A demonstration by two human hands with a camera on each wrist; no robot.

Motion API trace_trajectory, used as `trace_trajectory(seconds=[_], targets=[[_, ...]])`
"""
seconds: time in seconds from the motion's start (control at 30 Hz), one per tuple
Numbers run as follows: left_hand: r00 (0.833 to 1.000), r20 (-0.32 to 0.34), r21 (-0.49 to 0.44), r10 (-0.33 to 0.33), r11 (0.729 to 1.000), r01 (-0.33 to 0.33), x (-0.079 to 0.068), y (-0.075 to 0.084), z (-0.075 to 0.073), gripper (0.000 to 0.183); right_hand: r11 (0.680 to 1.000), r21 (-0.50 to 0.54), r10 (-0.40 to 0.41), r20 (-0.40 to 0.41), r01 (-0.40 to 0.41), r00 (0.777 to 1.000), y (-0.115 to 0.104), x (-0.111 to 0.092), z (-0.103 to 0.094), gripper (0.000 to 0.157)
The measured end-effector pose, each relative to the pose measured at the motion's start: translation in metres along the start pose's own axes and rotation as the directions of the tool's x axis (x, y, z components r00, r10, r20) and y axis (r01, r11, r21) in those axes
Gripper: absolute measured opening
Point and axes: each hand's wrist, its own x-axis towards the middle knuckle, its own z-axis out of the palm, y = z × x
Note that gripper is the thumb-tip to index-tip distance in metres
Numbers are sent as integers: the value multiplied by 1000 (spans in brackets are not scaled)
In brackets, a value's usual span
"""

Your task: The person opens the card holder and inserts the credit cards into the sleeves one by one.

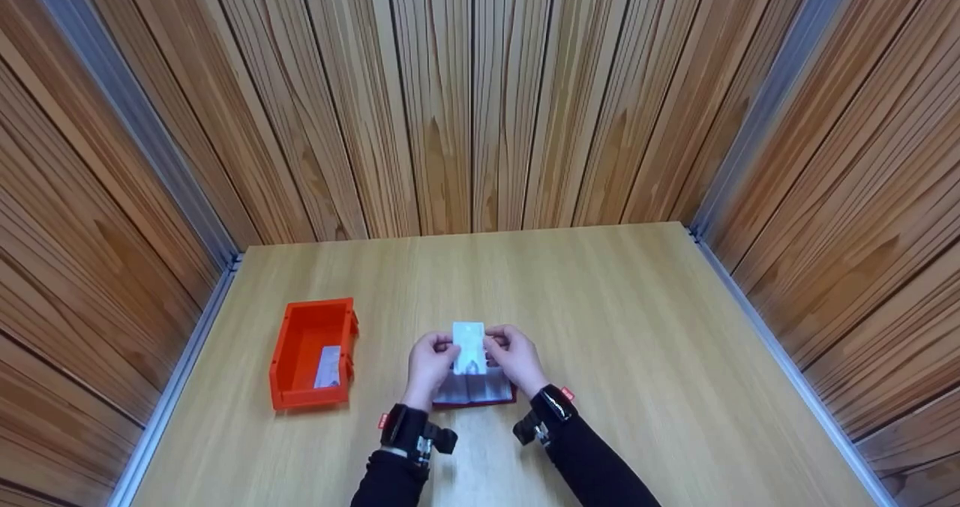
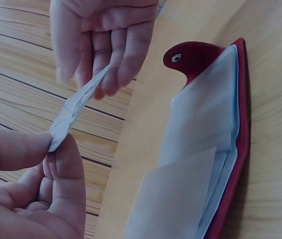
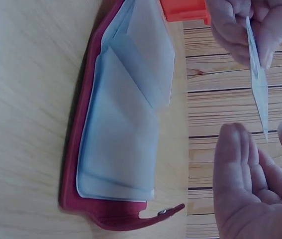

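My left hand (image 1: 429,364) pinches a small whitish card (image 1: 469,346) between thumb and fingers, close above a card holder. My right hand (image 1: 521,357) is at the card's other side; in the right wrist view its thumb stands apart from the fingers, with the card's end (image 3: 261,112) near the gap. The card holder (image 2: 200,119) lies spread on the table, with a dark red cover, clear plastic sleeves and a rounded strap (image 2: 193,57) with a metal snap. One sleeve (image 3: 150,55) stands up from the others.
An orange bin (image 1: 307,349) stands on the table to the left, with a pale card or paper (image 1: 328,366) inside. Wood-plank walls (image 1: 472,102) with metal corner rails (image 1: 750,132) enclose the wooden table (image 1: 600,304) at the back and sides.
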Motion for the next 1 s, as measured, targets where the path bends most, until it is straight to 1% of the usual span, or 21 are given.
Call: trace_trajectory(seconds=[0.1,0.3,0.4,0.5,0.57,0.63,0.7,0.77,0.8,0.87,1.0], targets=[[1000,5,-3,18,1000,-18,-1,-1,1,17,1000,-19,8,4,-8,1000,-2,-1,1,24],[999,28,-15,17,1000,-17,-3,-1,3,20,999,-51,14,-6,-14,1000,2,0,2,22],[999,40,-2,16,1000,-16,-3,0,2,21,998,-55,19,-13,-20,1000,2,1,1,22],[999,36,28,23,999,-24,-3,-1,1,21,998,-51,20,-15,-21,1000,3,2,1,22],[998,12,66,54,996,-55,-2,-3,-1,19,998,-55,15,-15,-16,1000,4,2,1,21],[995,-23,125,102,987,-98,-2,-6,-3,16,998,-64,15,-16,-16,1000,6,2,1,21],[988,-58,184,144,974,-131,-1,-9,-6,13,996,-92,17,-21,-19,1000,9,1,0,20],[979,-86,255,183,954,-156,0,-12,-9,11,993,-119,22,-31,-26,999,12,1,0,20],[977,-95,284,191,946,-158,1,-14,-11,11,991,-129,21,-34,-25,999,13,1,0,20],[976,-107,327,188,934,-144,2,-16,-15,10,989,-144,24,-42,-30,999,16,1,-1,20],[978,-121,418,170,902,-105,4,-24,-21,12,985,-167,39,-48,-47,998,18,2,0,19]])
